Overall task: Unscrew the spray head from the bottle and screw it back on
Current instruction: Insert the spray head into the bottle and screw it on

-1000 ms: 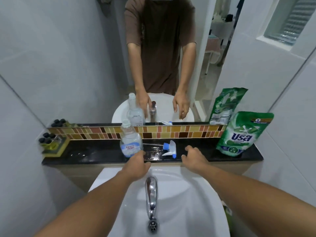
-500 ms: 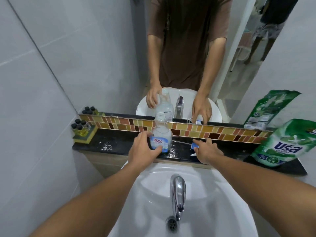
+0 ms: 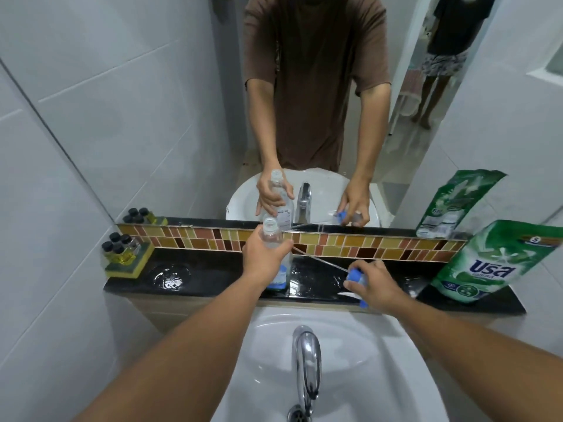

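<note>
A clear plastic bottle (image 3: 272,236) with a blue label stands upright on the black ledge (image 3: 213,277), its threaded neck bare. My left hand (image 3: 263,255) is wrapped around the bottle's body. To its right, my right hand (image 3: 373,284) grips the blue and white spray head (image 3: 354,277) just above the ledge. The head's thin clear dip tube (image 3: 316,261) slants up and left toward the bottle. The head is off the bottle.
A green refill pouch (image 3: 496,263) leans at the ledge's right end. Small dark-capped bottles on a yellow sponge (image 3: 123,254) sit at the left end. Below are the white basin (image 3: 380,370) and chrome tap (image 3: 306,360). A mirror behind reflects me.
My left hand has closed around the bottle. My right hand has picked the spray head up off the ledge, so its tube now slants in the air. The camera moved closer.
</note>
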Demonstrator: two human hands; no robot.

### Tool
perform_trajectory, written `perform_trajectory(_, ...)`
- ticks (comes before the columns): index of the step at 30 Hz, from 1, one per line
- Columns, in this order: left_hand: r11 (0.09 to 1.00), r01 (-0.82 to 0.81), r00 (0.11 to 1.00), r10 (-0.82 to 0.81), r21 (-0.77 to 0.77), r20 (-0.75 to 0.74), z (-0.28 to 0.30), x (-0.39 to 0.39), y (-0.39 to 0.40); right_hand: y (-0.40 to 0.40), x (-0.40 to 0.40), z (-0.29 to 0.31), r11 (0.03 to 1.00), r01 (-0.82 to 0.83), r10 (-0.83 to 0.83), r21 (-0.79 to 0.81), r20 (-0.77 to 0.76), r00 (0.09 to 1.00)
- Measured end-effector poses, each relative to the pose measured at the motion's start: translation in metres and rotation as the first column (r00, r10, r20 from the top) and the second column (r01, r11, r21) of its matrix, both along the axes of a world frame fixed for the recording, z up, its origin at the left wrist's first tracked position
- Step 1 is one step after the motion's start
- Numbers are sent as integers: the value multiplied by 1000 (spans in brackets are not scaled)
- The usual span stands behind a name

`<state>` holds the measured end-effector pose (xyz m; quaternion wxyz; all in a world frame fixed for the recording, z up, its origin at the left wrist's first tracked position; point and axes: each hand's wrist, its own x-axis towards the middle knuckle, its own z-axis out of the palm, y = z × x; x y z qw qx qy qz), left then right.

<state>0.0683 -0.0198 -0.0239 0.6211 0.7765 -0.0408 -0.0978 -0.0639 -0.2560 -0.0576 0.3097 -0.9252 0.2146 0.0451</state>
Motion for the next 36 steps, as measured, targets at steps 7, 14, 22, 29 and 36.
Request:
perform_trajectory(7,997,-69,998,69,35,15,-7,-10,-2,-36,-45,91,997,-78,82,-26,166,983)
perform_trajectory(14,998,-33,999,34,49,-13,1,-12,1,-38,-60,152,964,-173,200,-201,119,973)
perform_trajectory(22,998,-7,999,9,69,-35,2,-10,0,-17,-47,194,898,-238,259,-371,6,966)
perform_trajectory(29,997,-11,1000,11,79,-6,-1,-11,3,25,-22,272,704,-324,327,-632,-117,938)
perform_trajectory(36,997,1,1000,-1,75,-3,0,-11,4,108,35,324,316,-435,641,-843,-148,753)
